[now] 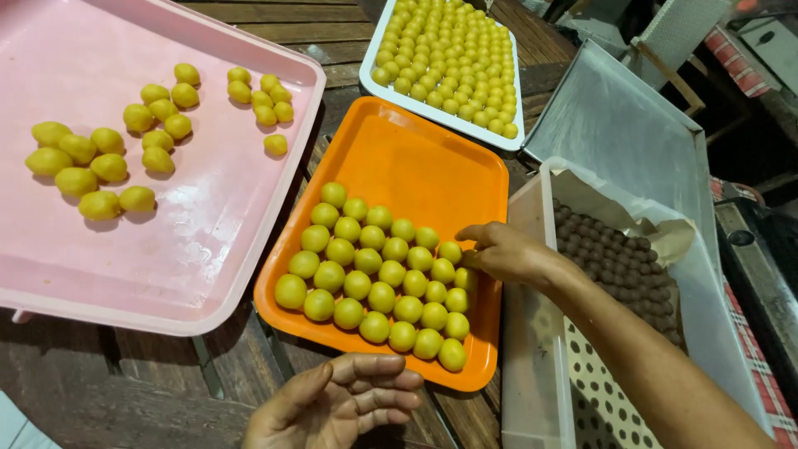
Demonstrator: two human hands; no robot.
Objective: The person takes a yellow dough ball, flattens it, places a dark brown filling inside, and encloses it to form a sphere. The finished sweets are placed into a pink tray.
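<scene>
Dozens of yellow balls (pixel 374 278) crowd my right hand (pixel 499 252), pinching one at the orange tray (pixel 416 158) edge; neighbours beside the fingertips could roll. Left hand (pixel 341 403) open, empty.

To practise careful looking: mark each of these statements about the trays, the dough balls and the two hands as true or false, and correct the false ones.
1. The right hand touches yellow balls on the orange tray. True.
2. The left hand holds a yellow ball. False: it is open and empty, near the orange tray's front edge.
3. The pink tray is packed full. False: it holds only scattered balls.
4. The white tray carries tight rows of small yellow balls. True.
5. The clear box holds brown balls. True.
</scene>
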